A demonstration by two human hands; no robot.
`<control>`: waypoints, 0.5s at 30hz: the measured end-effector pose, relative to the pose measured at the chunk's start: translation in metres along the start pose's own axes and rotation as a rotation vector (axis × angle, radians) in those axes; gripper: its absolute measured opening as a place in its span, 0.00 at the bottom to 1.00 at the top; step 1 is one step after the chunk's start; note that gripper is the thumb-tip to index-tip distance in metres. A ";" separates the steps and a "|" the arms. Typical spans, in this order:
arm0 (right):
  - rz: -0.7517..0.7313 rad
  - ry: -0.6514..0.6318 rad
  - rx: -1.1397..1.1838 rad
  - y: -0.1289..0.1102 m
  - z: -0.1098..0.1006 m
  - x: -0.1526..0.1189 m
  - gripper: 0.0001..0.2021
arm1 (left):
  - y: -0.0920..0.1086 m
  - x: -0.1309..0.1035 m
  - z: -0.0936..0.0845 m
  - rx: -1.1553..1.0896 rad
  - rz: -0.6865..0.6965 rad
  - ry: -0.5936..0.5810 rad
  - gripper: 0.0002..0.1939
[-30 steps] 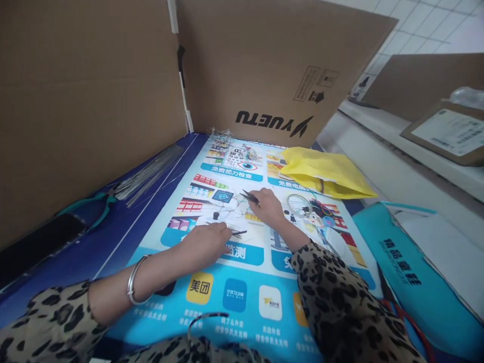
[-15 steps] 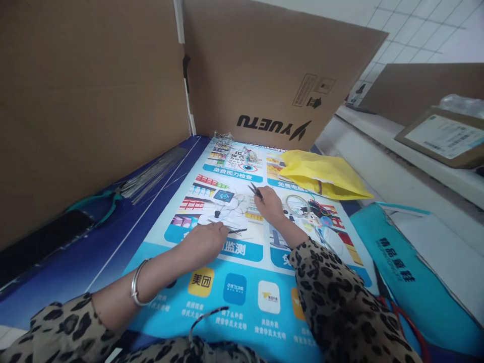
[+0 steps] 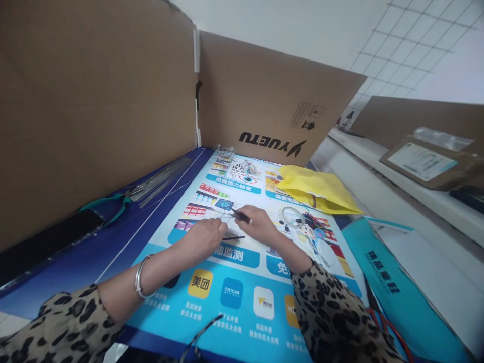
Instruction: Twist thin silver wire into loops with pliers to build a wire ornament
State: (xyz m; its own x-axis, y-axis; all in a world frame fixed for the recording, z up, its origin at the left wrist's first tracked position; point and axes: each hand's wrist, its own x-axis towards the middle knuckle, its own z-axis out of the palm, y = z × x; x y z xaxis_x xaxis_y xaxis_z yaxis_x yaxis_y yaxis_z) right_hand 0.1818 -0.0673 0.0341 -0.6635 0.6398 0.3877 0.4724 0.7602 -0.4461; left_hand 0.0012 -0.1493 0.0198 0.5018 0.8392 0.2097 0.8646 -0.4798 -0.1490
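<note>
My left hand (image 3: 204, 239) is closed, its fingertips pinched at thin wire (image 3: 226, 217) whose faint loops rise in front of them. What exactly sits between the fingertips is mostly hidden. My right hand (image 3: 259, 224) grips small dark snips (image 3: 240, 216), their pointed tips aimed left, just beside the left fingertips. Under the left hand, a thin dark strip (image 3: 235, 237) lies on the printed poster sheet (image 3: 242, 272).
Cardboard panels (image 3: 264, 96) stand behind and at left. Wire lengths (image 3: 162, 179) and teal-handled pliers (image 3: 123, 204) lie left. A yellow bag (image 3: 317, 189), wire coil (image 3: 293, 217) and turquoise box (image 3: 381, 272) lie right. A parcel (image 3: 419, 161) sits on a ledge.
My right hand has brought the snips left and down, close to my left fingertips. The left hand stays nearly in place. The view has tilted up slightly.
</note>
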 end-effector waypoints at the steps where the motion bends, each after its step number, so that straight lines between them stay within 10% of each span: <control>1: -0.042 -0.032 -0.028 -0.004 0.002 -0.001 0.06 | -0.001 0.000 0.001 -0.002 -0.006 0.005 0.07; 15: -0.040 0.103 -0.029 0.006 0.021 -0.003 0.01 | -0.010 0.004 0.006 -0.105 -0.043 0.054 0.07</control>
State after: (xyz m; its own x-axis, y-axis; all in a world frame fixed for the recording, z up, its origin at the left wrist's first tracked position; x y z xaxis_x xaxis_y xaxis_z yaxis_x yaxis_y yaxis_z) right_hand 0.1741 -0.0670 0.0131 -0.6193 0.6162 0.4865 0.4646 0.7872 -0.4057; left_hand -0.0061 -0.1396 0.0165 0.4624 0.8458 0.2660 0.8817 -0.4702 -0.0377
